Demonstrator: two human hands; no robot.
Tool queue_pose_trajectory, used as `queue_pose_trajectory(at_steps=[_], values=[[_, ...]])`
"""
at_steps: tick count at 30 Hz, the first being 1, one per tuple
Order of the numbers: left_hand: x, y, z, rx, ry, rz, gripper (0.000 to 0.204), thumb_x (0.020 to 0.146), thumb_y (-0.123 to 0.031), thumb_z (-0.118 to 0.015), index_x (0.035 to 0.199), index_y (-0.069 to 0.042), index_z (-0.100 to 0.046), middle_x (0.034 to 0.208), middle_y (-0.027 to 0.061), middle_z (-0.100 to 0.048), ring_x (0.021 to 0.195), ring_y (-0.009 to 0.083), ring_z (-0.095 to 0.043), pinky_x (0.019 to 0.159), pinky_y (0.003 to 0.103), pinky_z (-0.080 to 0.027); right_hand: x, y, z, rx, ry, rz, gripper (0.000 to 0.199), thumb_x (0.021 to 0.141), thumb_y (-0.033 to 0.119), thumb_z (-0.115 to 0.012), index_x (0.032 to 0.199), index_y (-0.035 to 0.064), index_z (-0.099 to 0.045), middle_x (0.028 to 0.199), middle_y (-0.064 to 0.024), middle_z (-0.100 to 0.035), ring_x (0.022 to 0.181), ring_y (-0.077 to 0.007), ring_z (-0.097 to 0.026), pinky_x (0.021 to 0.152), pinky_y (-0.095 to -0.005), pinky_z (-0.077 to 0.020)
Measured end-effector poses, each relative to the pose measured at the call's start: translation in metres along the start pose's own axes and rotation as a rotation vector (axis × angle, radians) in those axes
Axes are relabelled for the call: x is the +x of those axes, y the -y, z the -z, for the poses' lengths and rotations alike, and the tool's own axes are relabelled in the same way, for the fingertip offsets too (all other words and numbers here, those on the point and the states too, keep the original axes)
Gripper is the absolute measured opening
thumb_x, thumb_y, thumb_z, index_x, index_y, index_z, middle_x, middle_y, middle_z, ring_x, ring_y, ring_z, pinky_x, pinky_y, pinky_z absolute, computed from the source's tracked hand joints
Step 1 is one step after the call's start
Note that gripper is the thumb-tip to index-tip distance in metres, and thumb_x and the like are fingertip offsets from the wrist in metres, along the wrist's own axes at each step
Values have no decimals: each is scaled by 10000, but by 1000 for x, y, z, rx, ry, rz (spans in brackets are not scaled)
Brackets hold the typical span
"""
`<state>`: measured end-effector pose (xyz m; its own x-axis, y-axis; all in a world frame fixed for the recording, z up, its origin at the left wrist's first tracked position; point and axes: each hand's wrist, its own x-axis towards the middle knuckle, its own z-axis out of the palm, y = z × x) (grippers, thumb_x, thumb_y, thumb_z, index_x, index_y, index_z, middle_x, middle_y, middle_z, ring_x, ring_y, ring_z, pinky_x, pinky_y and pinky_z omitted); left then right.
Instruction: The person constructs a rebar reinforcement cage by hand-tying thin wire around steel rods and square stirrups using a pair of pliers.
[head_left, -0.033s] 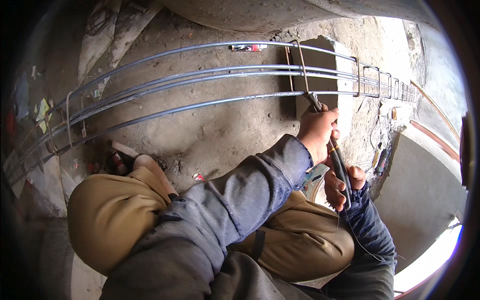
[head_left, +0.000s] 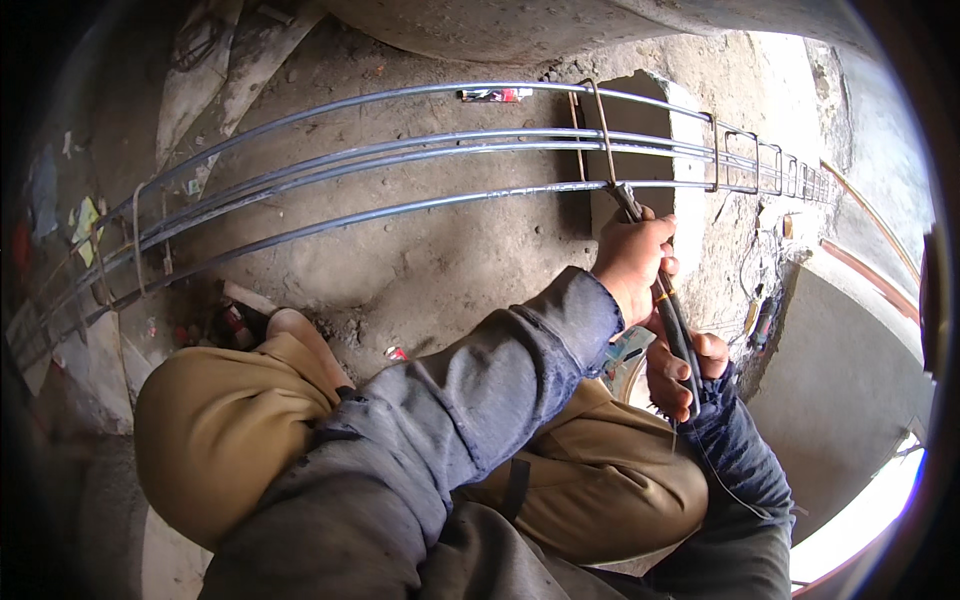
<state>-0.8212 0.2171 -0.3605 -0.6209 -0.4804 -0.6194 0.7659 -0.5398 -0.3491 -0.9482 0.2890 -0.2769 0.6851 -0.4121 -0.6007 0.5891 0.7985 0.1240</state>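
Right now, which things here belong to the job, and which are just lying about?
Seemingly in use:
long-handled tool
metal loop at its tip
metal rods
thin wire

Apparently lying about:
red-and-white packet
yellow scrap
small red scrap

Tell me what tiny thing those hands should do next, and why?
Maybe give the long, dark-handled metal pliers a small twist: their head seems to meet the thin brown metal loop at the nearest blue-grey steel bar, the left hand wraps them near that head, and the right hand is by the handle ends.
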Motion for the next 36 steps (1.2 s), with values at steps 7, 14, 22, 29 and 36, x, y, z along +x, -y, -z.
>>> queue_pose_trajectory(at_steps=[7, 14, 22, 29, 36], values=[[8, -3, 17, -98, 377, 10, 295, 834, -140, -654, 674, -170, -408, 626, -26, -390, 593, 93, -418, 528, 232, -361, 14, -18, -19, 58, -2, 61, 678, 899, 461, -504, 1348, 21, -249, 773, -65, -450, 615, -208, -499, 501, -351, -485], [-5, -67, 25, 1392, 250, -151, 485, 811, -540, -602, 867, -59, -632, 728, 38, -593, 576, 128, -572, 462, 255, -483, 11, -1, -19, 55, -67, -56, 592, 966, 478, -340, 1397, 91, -219, 778, -73, -445, 530, -163, -458, 445, -313, -458], [-27, -160, -33, 2117, -110, -1269, 293, 833, -243, -601, 1015, -24, -670, 830, 188, -670, 723, 291, -661, 742, 393, -512, 7, 1, -22, 61, -92, -85, 583, 960, 468, -352, 1379, 73, -262, 807, -113, -463, 565, -213, -485, 489, -368, -480], [4, -157, -25, 2094, -56, -1227, 278, 819, -245, -629, 1024, -67, -684, 939, 187, -663, 873, 327, -645, 816, 401, -501, 8, -3, -15, 87, -66, -59, 591, 943, 454, -408, 1362, 60, -271, 808, -120, -459, 570, -218, -498, 467, -364, -468], [27, -154, -33, 2053, -61, -1298, 146, 790, -179, -654, 910, -144, -730, 883, 102, -686, 806, 276, -662, 783, 367, -523, 7, 3, -11, 68, -19, -89, 584, 961, 440, -378, 1378, 58, -230, 797, -107, -459, 574, -212, -482, 490, -355, -466]])
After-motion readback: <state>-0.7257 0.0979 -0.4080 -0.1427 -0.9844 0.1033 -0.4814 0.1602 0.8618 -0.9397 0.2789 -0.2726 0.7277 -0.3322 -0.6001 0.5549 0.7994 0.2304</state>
